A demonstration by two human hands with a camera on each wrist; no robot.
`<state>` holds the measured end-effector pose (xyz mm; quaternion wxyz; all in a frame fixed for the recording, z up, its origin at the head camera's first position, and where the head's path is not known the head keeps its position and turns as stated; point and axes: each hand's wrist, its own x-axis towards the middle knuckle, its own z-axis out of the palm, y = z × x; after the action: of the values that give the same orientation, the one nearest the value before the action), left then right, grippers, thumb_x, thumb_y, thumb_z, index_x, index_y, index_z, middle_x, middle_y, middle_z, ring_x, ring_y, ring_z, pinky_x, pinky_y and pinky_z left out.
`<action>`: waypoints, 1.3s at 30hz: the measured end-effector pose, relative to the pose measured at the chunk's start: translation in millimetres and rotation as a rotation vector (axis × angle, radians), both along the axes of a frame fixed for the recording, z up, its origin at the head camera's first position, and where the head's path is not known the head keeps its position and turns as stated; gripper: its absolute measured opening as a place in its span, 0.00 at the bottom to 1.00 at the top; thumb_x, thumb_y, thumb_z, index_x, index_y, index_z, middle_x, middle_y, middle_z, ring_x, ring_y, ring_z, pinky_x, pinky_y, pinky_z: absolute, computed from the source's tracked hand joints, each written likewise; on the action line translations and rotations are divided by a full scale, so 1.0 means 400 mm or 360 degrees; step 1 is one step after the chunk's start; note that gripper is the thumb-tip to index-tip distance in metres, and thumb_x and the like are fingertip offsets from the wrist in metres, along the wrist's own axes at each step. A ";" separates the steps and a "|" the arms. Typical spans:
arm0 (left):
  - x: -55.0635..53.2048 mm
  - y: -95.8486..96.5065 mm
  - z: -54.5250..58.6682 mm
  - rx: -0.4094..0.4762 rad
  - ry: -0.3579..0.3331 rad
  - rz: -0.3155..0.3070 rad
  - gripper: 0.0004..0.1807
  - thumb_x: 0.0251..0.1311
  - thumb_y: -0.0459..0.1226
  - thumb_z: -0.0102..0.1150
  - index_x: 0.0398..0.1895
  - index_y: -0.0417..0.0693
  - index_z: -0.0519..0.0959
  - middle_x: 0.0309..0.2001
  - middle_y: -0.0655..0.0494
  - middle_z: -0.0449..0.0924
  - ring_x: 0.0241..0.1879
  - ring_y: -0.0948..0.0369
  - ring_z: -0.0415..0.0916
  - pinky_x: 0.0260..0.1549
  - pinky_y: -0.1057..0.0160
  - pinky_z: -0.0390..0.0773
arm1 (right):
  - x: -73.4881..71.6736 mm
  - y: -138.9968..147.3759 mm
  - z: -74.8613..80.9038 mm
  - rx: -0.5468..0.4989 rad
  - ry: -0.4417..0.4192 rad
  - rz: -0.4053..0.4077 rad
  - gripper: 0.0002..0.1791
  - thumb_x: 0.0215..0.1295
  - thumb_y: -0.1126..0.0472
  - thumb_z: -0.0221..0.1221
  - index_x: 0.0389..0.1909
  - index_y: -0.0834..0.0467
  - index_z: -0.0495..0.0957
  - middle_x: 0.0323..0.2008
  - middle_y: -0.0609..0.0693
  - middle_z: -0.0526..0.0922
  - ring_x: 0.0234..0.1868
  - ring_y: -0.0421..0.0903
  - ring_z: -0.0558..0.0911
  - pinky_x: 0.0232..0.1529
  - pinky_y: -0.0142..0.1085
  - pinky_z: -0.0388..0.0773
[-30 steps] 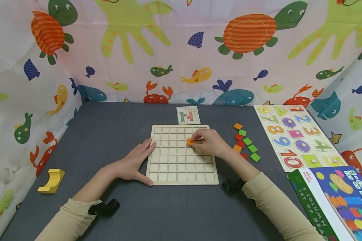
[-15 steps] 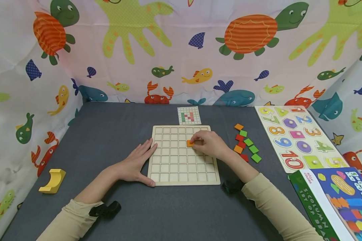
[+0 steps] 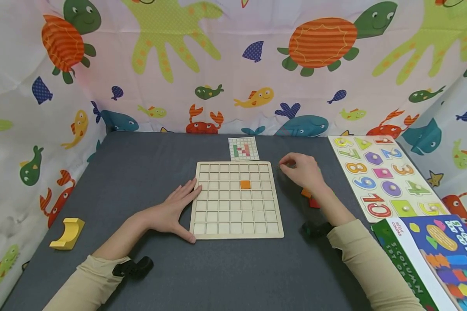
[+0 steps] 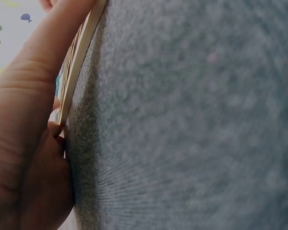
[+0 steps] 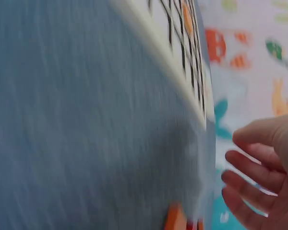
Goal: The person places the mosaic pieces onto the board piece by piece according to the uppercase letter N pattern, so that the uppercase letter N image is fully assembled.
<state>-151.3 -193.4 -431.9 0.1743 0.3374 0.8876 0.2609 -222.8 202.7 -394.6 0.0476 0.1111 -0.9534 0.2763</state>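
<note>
A pale wooden grid board (image 3: 235, 216) lies on the dark cloth, with one orange square tile (image 3: 245, 185) in a cell right of its middle. My left hand (image 3: 171, 210) rests at the board's left edge, fingers spread and thumb at the front corner. Off the board's right side is my right hand (image 3: 304, 172), fingers loosely bent and nothing between them; the right wrist view shows the same hand (image 5: 259, 167). Under and beside that hand lie loose tiles, among them an orange tile (image 3: 306, 192) and a red tile (image 3: 314, 203). The hand and forearm hide the others.
Behind the board lies a small pattern card (image 3: 243, 149). A number puzzle board (image 3: 389, 177) and a green and blue box (image 3: 432, 259) occupy the right side. A yellow curved block (image 3: 67, 233) sits at the far left. A printed curtain (image 3: 225, 52) closes off the back.
My right hand has let go of the orange tile, leaving it in a board cell, and has moved right over the loose tiles. The left hand stays at the board's edge.
</note>
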 end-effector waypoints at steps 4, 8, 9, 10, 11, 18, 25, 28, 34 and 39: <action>0.001 -0.003 0.003 0.0029 -0.0005 -0.0022 0.75 0.35 0.66 0.74 0.79 0.46 0.38 0.78 0.46 0.26 0.76 0.51 0.23 0.69 0.43 0.33 | -0.017 0.072 0.002 0.0110 -0.0054 -0.0228 0.11 0.66 0.59 0.60 0.44 0.60 0.83 0.46 0.61 0.82 0.44 0.58 0.78 0.43 0.53 0.75; 0.002 -0.003 0.003 0.0061 0.0003 -0.0031 0.75 0.36 0.65 0.74 0.79 0.45 0.38 0.77 0.44 0.27 0.76 0.50 0.24 0.69 0.42 0.33 | -0.025 0.121 -0.001 0.0147 -0.0110 -0.0301 0.14 0.65 0.59 0.62 0.46 0.63 0.82 0.47 0.64 0.80 0.41 0.59 0.78 0.38 0.51 0.76; 0.001 -0.003 0.003 0.0061 0.0007 -0.0029 0.75 0.36 0.66 0.74 0.79 0.45 0.38 0.78 0.44 0.27 0.76 0.50 0.24 0.69 0.42 0.34 | -0.026 0.130 -0.001 0.0149 -0.0127 -0.0306 0.14 0.64 0.59 0.62 0.47 0.63 0.82 0.47 0.64 0.80 0.40 0.59 0.78 0.38 0.50 0.76; 0.002 -0.003 0.003 0.0058 0.0007 -0.0025 0.75 0.35 0.66 0.74 0.79 0.45 0.38 0.78 0.44 0.27 0.76 0.50 0.24 0.69 0.42 0.34 | -0.027 0.136 -0.002 0.0146 -0.0146 -0.0306 0.15 0.64 0.59 0.63 0.47 0.64 0.81 0.47 0.64 0.80 0.40 0.58 0.78 0.38 0.50 0.75; 0.001 -0.002 0.002 0.0052 0.0009 -0.0020 0.75 0.35 0.66 0.74 0.79 0.46 0.38 0.78 0.44 0.27 0.76 0.50 0.24 0.69 0.42 0.34 | -0.028 0.140 -0.002 0.0141 -0.0165 -0.0306 0.15 0.63 0.59 0.63 0.47 0.64 0.81 0.47 0.64 0.80 0.40 0.58 0.78 0.38 0.50 0.75; 0.001 0.002 0.001 0.0020 0.0035 -0.0008 0.76 0.34 0.68 0.73 0.79 0.45 0.38 0.78 0.44 0.28 0.76 0.50 0.25 0.69 0.43 0.34 | -0.029 0.153 -0.008 0.0137 -0.0227 -0.0307 0.16 0.63 0.61 0.63 0.48 0.66 0.79 0.47 0.65 0.81 0.43 0.60 0.77 0.44 0.52 0.74; 0.003 0.001 0.000 0.0020 0.0053 -0.0005 0.75 0.34 0.68 0.72 0.79 0.45 0.39 0.78 0.43 0.28 0.76 0.50 0.25 0.69 0.43 0.35 | -0.017 0.120 -0.001 0.0045 -0.0125 -0.0270 0.14 0.63 0.60 0.64 0.46 0.65 0.80 0.43 0.64 0.82 0.41 0.58 0.78 0.43 0.51 0.75; 0.004 -0.001 -0.002 0.0022 0.0060 -0.0002 0.75 0.34 0.68 0.72 0.79 0.45 0.39 0.77 0.43 0.28 0.76 0.50 0.25 0.69 0.42 0.35 | -0.005 0.077 0.005 -0.0051 -0.0091 -0.0207 0.14 0.63 0.60 0.65 0.45 0.64 0.80 0.43 0.62 0.83 0.42 0.57 0.80 0.44 0.50 0.76; 0.005 0.000 -0.006 0.0012 0.0084 -0.0005 0.75 0.34 0.69 0.72 0.79 0.45 0.39 0.77 0.43 0.28 0.76 0.50 0.26 0.69 0.43 0.35 | 0.042 -0.032 0.006 -0.0227 -0.0086 0.0044 0.13 0.60 0.59 0.68 0.42 0.61 0.82 0.42 0.57 0.85 0.42 0.54 0.83 0.44 0.47 0.79; 0.005 0.001 -0.007 0.0006 0.0099 -0.0009 0.75 0.35 0.68 0.71 0.79 0.45 0.40 0.77 0.43 0.28 0.76 0.49 0.26 0.69 0.42 0.35 | 0.087 -0.109 -0.002 -0.0285 -0.0147 0.0291 0.09 0.59 0.61 0.68 0.39 0.58 0.83 0.39 0.51 0.85 0.39 0.49 0.82 0.43 0.44 0.81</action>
<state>-149.2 -192.8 -434.6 0.1468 0.3480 0.8911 0.2515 -188.1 159.2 -395.3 -0.0120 0.1800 -0.9121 0.3681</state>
